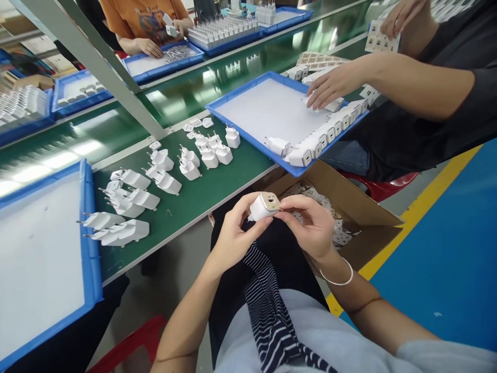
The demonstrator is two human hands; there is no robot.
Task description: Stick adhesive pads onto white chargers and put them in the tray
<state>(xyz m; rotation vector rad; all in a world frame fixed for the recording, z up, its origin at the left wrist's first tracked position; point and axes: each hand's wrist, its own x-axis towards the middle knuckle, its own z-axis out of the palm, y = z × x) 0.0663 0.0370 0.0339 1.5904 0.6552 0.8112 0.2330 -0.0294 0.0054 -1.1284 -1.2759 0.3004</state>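
Observation:
Above my lap, my left hand (236, 235) grips a white plug charger (261, 208) between thumb and fingers. The charger's tan front face, with port openings, is turned up and to the right. My right hand (310, 223) is closed, its thumb and forefinger pinching at the right edge of that face. Whether a thin film lies between those fingertips is too small to tell. Ahead on the green bench (182, 204) stand and lie several white chargers (126, 202) with two-pin plugs. A few small white pieces (198, 123) lie behind them.
To the right, a co-worker's hand (330, 85) reaches over a blue-rimmed tray (248, 142) edged with a row of chargers. Below it stands a cardboard box (361, 207) containing perforated sheets. Another blue tray (88, 233) is at left. A slanted metal post (104, 72) rises from the bench.

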